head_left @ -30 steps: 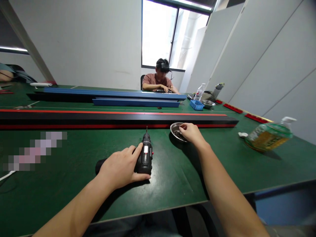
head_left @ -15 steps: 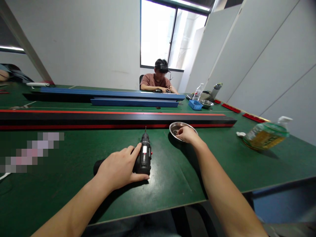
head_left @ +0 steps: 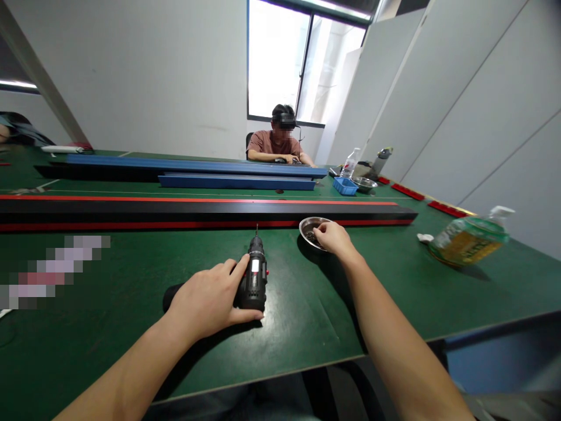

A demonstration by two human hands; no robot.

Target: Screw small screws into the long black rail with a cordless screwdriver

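My left hand (head_left: pixel 208 295) is closed over a black cordless drill (head_left: pixel 254 286) that lies on its side on the green table (head_left: pixel 302 310). The drill's bit points away from me, towards a long black bar with red edges (head_left: pixel 210 212). My right hand (head_left: pixel 333 237) reaches into a round metal bowl (head_left: pixel 305 225), fingertips pinched together above small dark pieces (head_left: pixel 312 238), perhaps screws. Whatever sits between those fingertips is too small to make out. The bowl stands close to the near side of the bar.
Blue bars (head_left: pixel 236 182) lie farther back, beyond the black one. At right are a plastic jug (head_left: pixel 468 240), a blue basket (head_left: pixel 345 186) and a second metal bowl (head_left: pixel 364 184). A person (head_left: pixel 280 140) sits across the table. A blurred-out item (head_left: pixel 56 272) lies at left.
My right hand's fingertips have lifted slightly from the pieces in the bowl. My left hand stays on the drill. The whole view has shifted a little.
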